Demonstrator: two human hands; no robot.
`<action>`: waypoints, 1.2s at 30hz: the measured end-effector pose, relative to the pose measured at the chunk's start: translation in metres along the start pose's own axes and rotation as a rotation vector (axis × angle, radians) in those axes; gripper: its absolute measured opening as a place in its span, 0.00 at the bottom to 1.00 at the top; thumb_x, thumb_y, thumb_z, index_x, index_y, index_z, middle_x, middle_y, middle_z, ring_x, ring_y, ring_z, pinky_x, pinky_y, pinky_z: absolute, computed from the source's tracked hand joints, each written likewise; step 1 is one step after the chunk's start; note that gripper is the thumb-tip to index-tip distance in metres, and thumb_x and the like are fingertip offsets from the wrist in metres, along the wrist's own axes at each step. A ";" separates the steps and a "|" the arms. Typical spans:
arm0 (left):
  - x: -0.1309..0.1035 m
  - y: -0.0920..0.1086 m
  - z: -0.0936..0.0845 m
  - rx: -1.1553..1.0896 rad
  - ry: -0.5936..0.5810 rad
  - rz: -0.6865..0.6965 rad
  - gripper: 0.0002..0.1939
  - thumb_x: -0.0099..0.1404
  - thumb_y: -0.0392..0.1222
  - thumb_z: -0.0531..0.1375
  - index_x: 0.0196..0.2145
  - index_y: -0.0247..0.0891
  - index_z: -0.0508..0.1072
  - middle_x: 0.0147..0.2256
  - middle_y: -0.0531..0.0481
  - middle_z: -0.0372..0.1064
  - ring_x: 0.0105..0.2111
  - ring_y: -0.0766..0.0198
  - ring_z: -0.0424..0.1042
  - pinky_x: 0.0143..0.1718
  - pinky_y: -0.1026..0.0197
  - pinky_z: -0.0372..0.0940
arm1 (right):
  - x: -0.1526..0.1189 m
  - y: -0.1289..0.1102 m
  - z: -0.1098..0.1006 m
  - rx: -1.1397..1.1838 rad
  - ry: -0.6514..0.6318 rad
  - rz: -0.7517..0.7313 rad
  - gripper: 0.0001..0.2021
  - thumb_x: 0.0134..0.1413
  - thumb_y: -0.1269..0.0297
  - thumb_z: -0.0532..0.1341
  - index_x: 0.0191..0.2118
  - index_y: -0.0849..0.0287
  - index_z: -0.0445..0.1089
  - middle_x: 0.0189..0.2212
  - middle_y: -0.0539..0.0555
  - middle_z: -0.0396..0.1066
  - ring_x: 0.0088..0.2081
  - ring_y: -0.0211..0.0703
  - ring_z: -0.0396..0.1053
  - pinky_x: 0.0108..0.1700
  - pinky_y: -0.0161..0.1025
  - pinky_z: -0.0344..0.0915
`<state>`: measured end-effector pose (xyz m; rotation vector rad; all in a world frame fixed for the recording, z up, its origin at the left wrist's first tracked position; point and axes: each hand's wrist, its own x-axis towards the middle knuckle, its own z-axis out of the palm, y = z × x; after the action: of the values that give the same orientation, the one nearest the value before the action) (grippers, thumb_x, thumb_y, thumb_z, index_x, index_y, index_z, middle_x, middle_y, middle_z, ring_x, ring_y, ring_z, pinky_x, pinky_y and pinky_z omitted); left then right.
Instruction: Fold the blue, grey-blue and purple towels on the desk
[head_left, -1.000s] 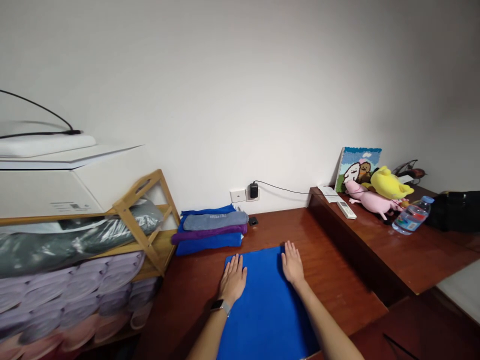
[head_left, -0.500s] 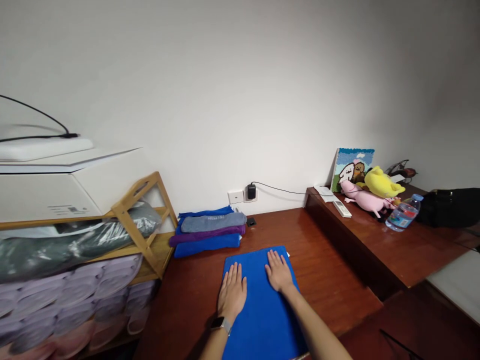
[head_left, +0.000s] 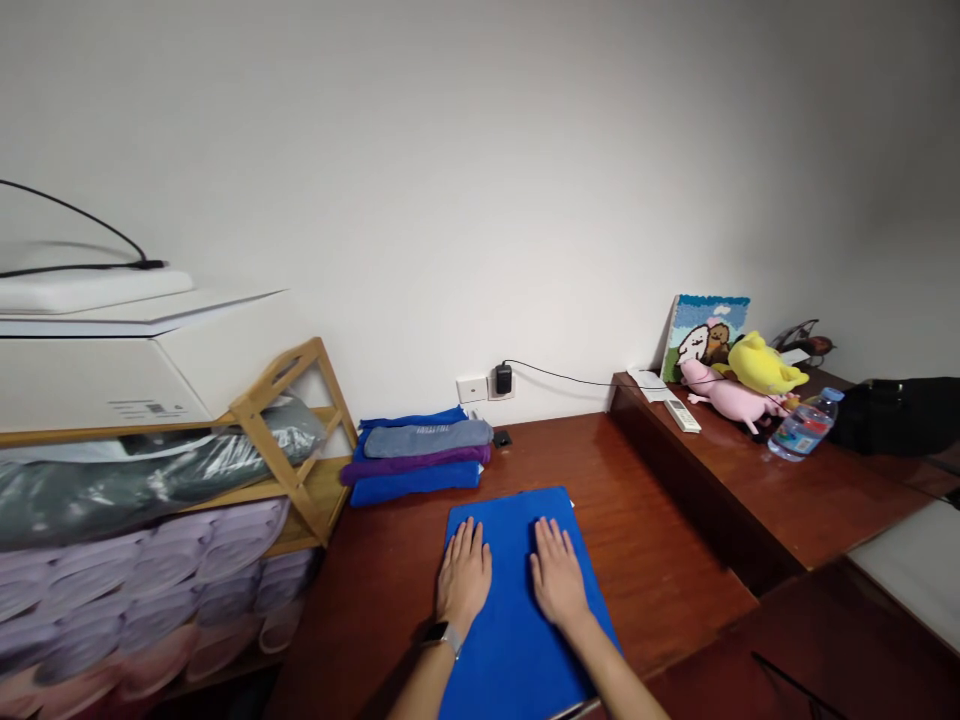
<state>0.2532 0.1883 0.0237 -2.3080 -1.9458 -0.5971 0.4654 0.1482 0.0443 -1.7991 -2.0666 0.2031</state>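
A blue towel point(head_left: 514, 590) lies flat on the reddish-brown wooden table point(head_left: 641, 545), its long side running toward me. My left hand point(head_left: 463, 575) rests palm down near the towel's left edge, fingers stretched out; a watch point(head_left: 442, 637) is on that wrist. On the right half of the towel, my right hand point(head_left: 559, 575) also lies flat with the fingers extended. Neither hand grips anything. Behind the towel, toward the wall, sit several folded towels: a grey one point(head_left: 427, 438), a purple one point(head_left: 412, 466) and a blue one point(head_left: 416, 484) in front.
To the left stands a wooden rack point(head_left: 289, 440) with several lilac slippers point(head_left: 180, 545) and a white box point(head_left: 180, 370). On the raised surface at right are a water bottle point(head_left: 806, 425), a pink plush toy point(head_left: 731, 398), a yellow plush toy point(head_left: 765, 365) and a remote point(head_left: 682, 415).
My right hand has slid a little toward me over the towel. The left hand stays almost in place, still flat. The view has shifted slightly.
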 end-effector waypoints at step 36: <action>-0.176 -0.071 -0.067 -0.131 0.067 -0.149 0.28 0.73 0.51 0.45 0.57 0.41 0.78 0.61 0.42 0.75 0.63 0.50 0.71 0.65 0.48 0.67 | -0.193 0.114 -0.082 0.504 0.234 0.383 0.22 0.60 0.49 0.50 0.43 0.50 0.79 0.48 0.62 0.81 0.52 0.59 0.78 0.58 0.50 0.72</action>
<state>0.1461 0.0178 0.0136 -2.1944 -2.1206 -0.8277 0.6205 -0.0335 0.0402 -1.7699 -1.3445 0.5378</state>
